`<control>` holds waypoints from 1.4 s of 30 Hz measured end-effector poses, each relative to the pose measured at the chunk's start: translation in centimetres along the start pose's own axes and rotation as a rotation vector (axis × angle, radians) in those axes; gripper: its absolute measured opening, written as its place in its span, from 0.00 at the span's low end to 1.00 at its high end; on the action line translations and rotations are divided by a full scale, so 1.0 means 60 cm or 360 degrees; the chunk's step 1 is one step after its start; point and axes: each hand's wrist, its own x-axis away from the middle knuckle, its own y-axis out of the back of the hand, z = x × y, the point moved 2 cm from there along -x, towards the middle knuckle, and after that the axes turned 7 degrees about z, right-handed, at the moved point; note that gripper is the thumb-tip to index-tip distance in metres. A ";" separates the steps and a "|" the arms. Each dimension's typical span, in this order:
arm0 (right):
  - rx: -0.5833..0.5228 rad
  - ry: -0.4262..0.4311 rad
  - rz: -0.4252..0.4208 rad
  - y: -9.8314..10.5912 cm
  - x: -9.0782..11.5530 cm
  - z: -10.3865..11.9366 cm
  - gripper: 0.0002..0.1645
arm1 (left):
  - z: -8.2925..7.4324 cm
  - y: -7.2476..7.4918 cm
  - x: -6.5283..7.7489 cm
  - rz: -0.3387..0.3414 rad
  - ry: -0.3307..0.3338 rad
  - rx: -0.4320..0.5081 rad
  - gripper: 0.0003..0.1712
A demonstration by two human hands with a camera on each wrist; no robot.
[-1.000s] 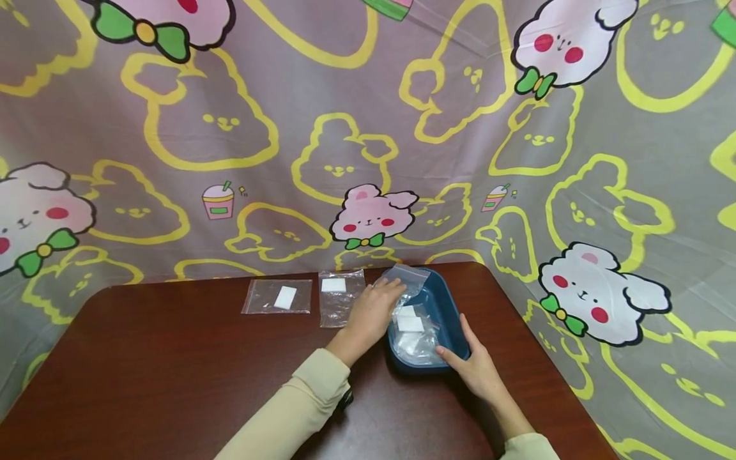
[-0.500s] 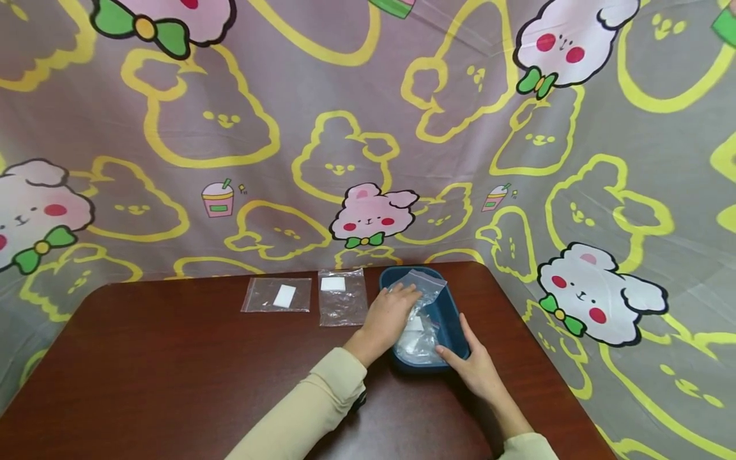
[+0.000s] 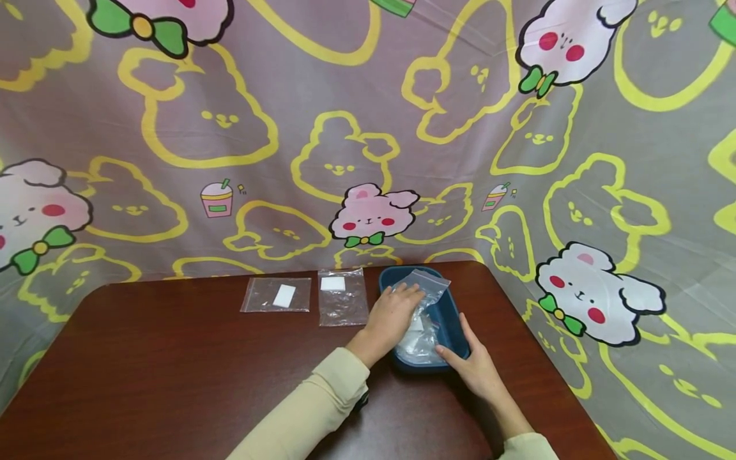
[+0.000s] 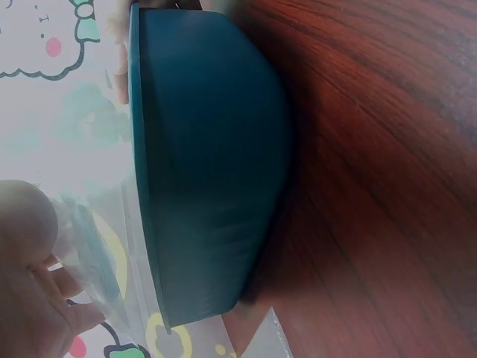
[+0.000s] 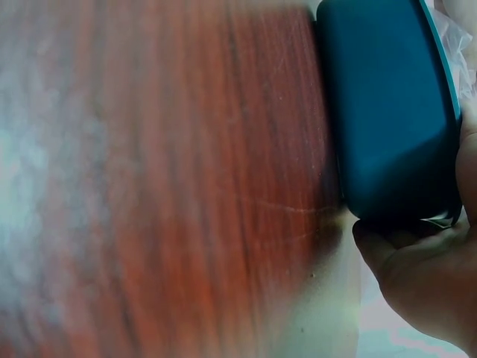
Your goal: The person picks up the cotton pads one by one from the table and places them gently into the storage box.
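Item: blue tub (image 4: pixel 212 164), one, standing on the brown desk (image 3: pixel 201 358); the landmark for all places below.
Item: clear zip bag (image 3: pixel 434 281), one, over the far part of the tub. My left hand (image 3: pixel 388 322) reaches over the tub's left side, its fingers pinching this bag.
Item: my right hand (image 3: pixel 476 369), at the tub's near right corner, fingers gripping the tub, thumb at the rim.
Contents of the tub: crumpled clear bags (image 3: pixel 416 348), heaped in its near part; count cannot be told.
Left of the tub, just beside it: flat clear bag (image 3: pixel 345 310), with white block (image 3: pixel 332 283).
Farther left of the tub: second flat bag (image 3: pixel 257 297), with white block.
Behind the tub: printed curtain (image 3: pixel 241 83), rabbits and yellow outlines.
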 end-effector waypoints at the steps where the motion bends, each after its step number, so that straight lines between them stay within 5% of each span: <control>1: -0.0002 0.0005 0.0000 0.000 0.000 0.000 0.60 | -0.001 0.000 0.000 0.0003 -0.0003 0.0001 0.20; 29: 0.0016 0.0101 -0.0054 -0.002 0.004 0.000 0.58 | -0.008 -0.014 0.007 0.0002 -0.0047 0.0063 0.20; 42: 0.0004 0.0074 -0.0034 0.000 0.005 0.008 0.58 | 0.048 -0.015 0.024 -0.0098 0.0051 0.0249 0.19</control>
